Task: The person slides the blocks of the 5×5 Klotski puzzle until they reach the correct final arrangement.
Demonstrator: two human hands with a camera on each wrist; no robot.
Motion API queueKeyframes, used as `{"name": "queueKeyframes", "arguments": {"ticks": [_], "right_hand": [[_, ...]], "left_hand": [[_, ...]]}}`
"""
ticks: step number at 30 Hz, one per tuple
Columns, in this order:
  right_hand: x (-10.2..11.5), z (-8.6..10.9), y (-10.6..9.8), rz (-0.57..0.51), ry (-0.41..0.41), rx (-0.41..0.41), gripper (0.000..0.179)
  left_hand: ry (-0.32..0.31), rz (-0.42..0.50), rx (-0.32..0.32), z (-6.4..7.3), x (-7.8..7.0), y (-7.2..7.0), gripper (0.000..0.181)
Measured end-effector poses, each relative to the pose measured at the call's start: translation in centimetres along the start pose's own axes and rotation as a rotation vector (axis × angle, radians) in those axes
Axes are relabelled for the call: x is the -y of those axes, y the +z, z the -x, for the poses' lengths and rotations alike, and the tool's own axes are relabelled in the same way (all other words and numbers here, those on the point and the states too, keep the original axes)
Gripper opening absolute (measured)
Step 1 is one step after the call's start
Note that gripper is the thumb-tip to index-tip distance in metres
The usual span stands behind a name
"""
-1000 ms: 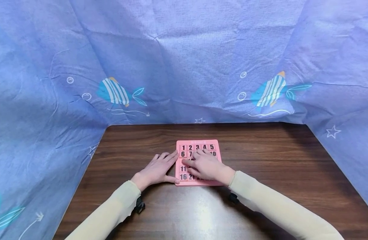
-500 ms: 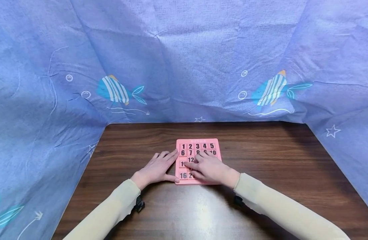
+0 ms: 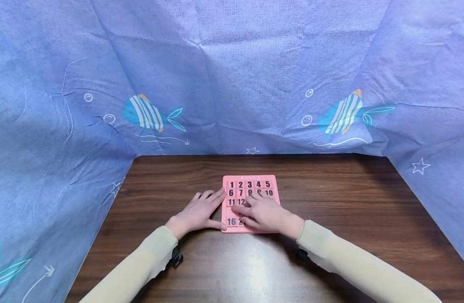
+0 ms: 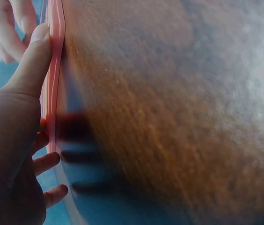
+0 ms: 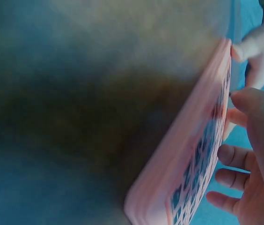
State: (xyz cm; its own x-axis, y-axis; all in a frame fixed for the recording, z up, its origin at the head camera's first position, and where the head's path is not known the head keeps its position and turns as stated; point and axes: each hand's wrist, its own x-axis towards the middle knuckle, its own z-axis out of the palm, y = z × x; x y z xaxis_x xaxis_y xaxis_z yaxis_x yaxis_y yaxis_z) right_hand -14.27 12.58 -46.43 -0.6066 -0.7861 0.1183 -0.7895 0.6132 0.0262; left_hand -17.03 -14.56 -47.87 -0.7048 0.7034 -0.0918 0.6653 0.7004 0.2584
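Note:
A pink number slide puzzle (image 3: 269, 177) lies flat on the table, its tiles marked in black. At its left edge my left hand (image 3: 195, 213) rests with fairly straight fingers, the thumb touching the lower left corner. My right hand (image 3: 266, 213) lies over the puzzle, its index finger extended to the left column, just below tile 11 (image 3: 232, 202). Under that finger is a gap, with tile 16 (image 3: 231, 221) beneath. The right hand hides many tiles on the lower right. Seen from the right wrist, the puzzle (image 5: 169, 173) is edge-on beside the fingers.
The brown wooden table (image 3: 171, 176) extends around the puzzle on all sides. A blue fish-patterned cloth (image 3: 247, 84) hangs behind and along the sides. Dark devices (image 3: 176, 256) sit at both wrists.
Tile 11 has slid up one row in the left column and now sits beside 12. My right hand has shifted slightly right and down; the left hand keeps its place.

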Motion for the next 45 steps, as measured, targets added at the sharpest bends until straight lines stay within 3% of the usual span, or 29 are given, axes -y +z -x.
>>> {"name": "queueKeyframes", "arguments": {"ticks": [8,20,27,34,45], "right_hand": [[1.5,2.0,0.4,0.023,-0.091,-0.048,0.044],[0.5,1.2,0.6,0.026,-0.016,-0.021,0.044],[0.2,0.6,0.7,0.029,-0.006,-0.058,0.04],[0.8,0.9,0.3,0.021,-0.02,-0.002,0.043],[0.8,1.1,0.3,0.026,-0.02,-0.041,0.043]], "left_hand": [[0.009,-0.003,-0.025,0.1,0.0,-0.1,0.107],[0.019,-0.035,-0.046,0.1,-0.2,0.1,0.107],[0.021,-0.025,-0.051,0.2,-0.2,0.0,0.108],[0.01,-0.014,-0.031,0.1,-0.2,0.1,0.107],[0.005,-0.021,-0.025,0.0,-0.2,-0.1,0.106]]}}
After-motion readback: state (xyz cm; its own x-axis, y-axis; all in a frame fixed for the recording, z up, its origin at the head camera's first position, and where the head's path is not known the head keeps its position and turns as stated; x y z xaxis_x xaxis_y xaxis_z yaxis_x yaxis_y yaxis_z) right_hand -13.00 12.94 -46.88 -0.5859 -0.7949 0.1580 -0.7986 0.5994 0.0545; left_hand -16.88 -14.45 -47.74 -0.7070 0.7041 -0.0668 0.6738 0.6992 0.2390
